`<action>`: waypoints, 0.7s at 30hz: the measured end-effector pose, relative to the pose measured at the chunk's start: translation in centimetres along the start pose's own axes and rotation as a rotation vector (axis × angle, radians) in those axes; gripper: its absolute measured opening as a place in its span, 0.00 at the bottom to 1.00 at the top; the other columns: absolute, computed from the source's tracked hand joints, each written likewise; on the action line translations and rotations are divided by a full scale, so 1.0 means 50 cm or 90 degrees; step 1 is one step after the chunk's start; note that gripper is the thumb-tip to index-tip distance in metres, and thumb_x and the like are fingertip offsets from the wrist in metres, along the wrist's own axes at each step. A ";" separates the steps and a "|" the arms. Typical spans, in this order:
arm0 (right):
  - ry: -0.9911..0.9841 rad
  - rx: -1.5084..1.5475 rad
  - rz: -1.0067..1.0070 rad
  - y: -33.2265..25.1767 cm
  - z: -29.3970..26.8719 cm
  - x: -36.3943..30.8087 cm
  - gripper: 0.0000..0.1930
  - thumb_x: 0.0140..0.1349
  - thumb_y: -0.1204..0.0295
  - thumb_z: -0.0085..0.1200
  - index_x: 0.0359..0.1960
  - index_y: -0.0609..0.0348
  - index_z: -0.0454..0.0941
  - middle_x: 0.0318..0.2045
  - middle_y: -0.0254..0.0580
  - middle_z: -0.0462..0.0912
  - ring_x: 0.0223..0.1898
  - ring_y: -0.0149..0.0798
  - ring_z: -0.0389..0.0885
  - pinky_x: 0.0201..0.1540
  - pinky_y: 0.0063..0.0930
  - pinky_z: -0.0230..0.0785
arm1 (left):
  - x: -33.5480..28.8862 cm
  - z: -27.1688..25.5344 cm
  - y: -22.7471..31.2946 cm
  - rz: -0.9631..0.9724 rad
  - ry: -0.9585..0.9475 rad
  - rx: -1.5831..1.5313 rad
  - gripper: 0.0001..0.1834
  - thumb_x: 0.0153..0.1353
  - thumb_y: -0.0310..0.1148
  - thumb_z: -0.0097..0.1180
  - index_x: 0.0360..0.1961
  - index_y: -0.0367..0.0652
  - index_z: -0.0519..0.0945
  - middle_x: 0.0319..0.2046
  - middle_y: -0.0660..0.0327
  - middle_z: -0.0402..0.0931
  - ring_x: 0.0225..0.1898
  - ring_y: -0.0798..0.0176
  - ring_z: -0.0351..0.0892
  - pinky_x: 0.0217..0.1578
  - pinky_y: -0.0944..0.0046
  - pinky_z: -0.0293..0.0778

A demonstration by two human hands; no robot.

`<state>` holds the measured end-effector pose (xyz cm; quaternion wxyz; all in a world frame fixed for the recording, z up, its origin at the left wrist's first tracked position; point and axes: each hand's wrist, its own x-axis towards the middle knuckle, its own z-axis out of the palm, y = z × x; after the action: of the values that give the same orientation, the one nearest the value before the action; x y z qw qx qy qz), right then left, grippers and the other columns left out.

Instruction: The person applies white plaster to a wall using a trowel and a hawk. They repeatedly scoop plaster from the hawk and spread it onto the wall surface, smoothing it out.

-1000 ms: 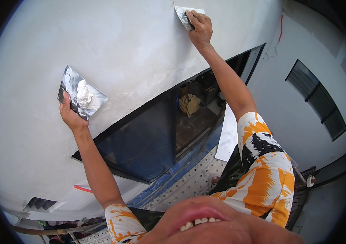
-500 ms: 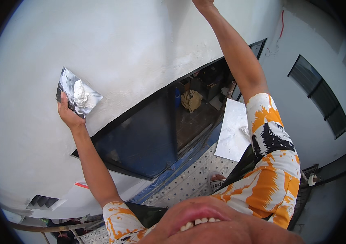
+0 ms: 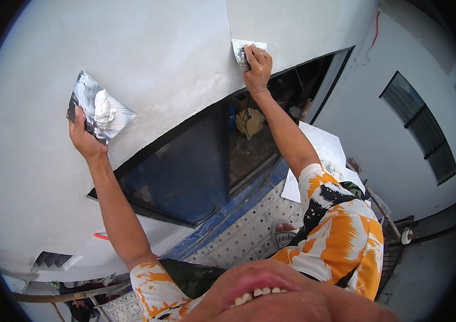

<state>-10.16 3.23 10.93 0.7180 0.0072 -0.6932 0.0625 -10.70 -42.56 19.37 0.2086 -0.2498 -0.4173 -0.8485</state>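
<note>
At the left, my left hand (image 3: 87,135) grips the lower edge of a square metal plate (image 3: 87,88), held up by the wall. A mound of white putty (image 3: 103,109) sits on that plate. Higher and to the right, my right hand (image 3: 258,70) is closed around a putty knife (image 3: 248,49) with a wide blade. The blade lies against the pale wall (image 3: 174,48), just above the top edge of the window opening. White smears show on both tools.
Below the wall is a dark sliding window (image 3: 185,166); a brown bag lies inside. A white board (image 3: 321,144) bearing more putty is beside my right arm, above a perforated metal platform (image 3: 249,231). A barred window (image 3: 421,126) is in the right wall.
My right hand has come down from the top edge along the wall, bringing the putty knife into view. My left hand and its plate have shifted slightly up and left.
</note>
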 end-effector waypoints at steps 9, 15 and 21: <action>-0.022 0.096 0.106 -0.057 -0.096 0.069 0.27 0.51 0.91 0.54 0.52 0.51 0.85 0.50 0.36 0.84 0.51 0.44 0.77 0.56 0.34 0.71 | -0.002 0.007 0.004 0.002 0.001 -0.003 0.21 0.72 0.34 0.49 0.59 0.28 0.74 0.53 0.52 0.79 0.52 0.58 0.81 0.54 0.60 0.77; 0.090 0.110 -0.081 -0.071 0.005 0.642 0.15 0.69 0.75 0.48 0.52 0.53 0.84 0.55 0.45 0.83 0.56 0.51 0.78 0.58 0.47 0.73 | -0.003 0.007 0.007 0.002 -0.010 -0.014 0.21 0.72 0.33 0.49 0.59 0.29 0.74 0.53 0.52 0.79 0.52 0.58 0.81 0.55 0.60 0.76; -0.069 0.035 -0.077 -0.107 0.036 0.775 0.15 0.71 0.72 0.48 0.54 0.53 0.83 0.57 0.43 0.81 0.58 0.52 0.75 0.60 0.46 0.71 | -0.003 0.004 -0.001 -0.027 0.010 -0.020 0.20 0.73 0.33 0.48 0.59 0.29 0.74 0.54 0.53 0.78 0.54 0.58 0.80 0.55 0.59 0.76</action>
<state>-10.19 0.86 49.99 0.6816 0.0721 -0.7272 0.0376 -10.54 -42.35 19.37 0.1901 -0.2373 -0.4071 -0.8613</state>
